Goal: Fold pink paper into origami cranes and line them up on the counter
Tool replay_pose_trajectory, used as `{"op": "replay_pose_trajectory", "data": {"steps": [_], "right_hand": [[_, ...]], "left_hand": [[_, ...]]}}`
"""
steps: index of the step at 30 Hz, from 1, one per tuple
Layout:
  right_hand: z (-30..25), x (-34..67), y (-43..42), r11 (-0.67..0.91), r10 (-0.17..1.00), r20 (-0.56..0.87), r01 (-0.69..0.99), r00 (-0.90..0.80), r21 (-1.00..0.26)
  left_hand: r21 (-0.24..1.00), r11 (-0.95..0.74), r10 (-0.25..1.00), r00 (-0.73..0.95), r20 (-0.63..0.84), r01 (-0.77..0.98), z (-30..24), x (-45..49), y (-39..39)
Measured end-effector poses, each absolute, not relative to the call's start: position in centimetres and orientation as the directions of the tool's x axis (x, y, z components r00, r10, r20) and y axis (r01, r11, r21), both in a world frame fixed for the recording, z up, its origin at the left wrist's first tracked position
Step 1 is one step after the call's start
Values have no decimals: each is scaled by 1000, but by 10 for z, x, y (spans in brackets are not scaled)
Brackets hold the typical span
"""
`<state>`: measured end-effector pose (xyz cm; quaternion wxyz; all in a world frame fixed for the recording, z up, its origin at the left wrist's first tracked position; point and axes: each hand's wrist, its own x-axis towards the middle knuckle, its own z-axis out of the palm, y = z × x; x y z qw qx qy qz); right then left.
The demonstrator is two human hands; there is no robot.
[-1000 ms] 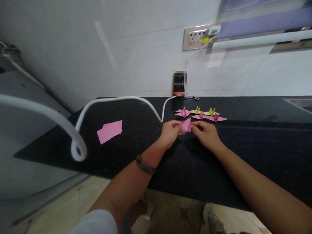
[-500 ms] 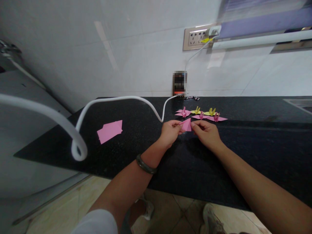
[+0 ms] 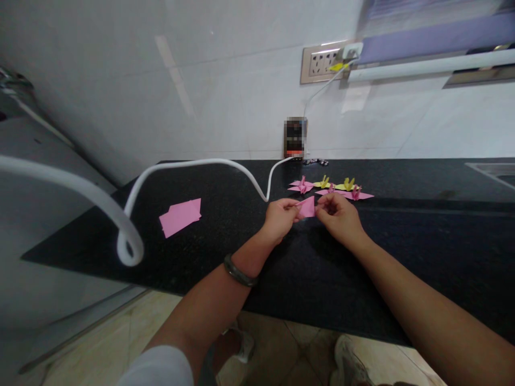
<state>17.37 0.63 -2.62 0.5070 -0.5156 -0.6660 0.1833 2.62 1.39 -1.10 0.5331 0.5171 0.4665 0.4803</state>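
A small folded piece of pink paper (image 3: pixel 307 207) is held above the dark counter, a pointed corner turned up. My left hand (image 3: pixel 281 215) pinches its left side between thumb and fingers. My right hand (image 3: pixel 338 214) is at the paper's right edge, fingers curled, with a gap between thumb and index finger; whether the thumb touches the edge I cannot tell. Just behind the hands stand several folded paper cranes, among them a pink crane (image 3: pixel 302 185) and a yellow crane (image 3: pixel 348 185).
Flat pink paper sheets (image 3: pixel 181 217) lie at the left on the black counter (image 3: pixel 225 214). A thick white cable (image 3: pixel 193 162) loops across the left side towards a blurred-out device (image 3: pixel 295 138) leaning on the tiled wall. Above is a wall socket (image 3: pixel 322 63); a sink edge (image 3: pixel 491 174) shows far right.
My right thumb and index finger have parted slightly at the paper's right edge. My left hand keeps its pinch on the paper.
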Motion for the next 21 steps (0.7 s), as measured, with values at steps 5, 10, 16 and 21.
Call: {"op": "replay_pose_trajectory", "data": {"steps": [5,10,16,21], "right_hand": [[-22,174,4,441,850,527,582,-25,-684],[-17,171,0,475,852,517,547,-88,-689],[-17,170,1,483,828,558,585,-61,-652],[-21,173,3,402,857,513,563,47,-722]], "left_hand": [[1000,4,993,119,-1,-24,-11,26,13],[998,24,991,135,-17,-54,-12,25,14],[998,39,982,188,-29,-48,-10,25,12],[999,49,961,274,-45,-8,-9,27,8]]}}
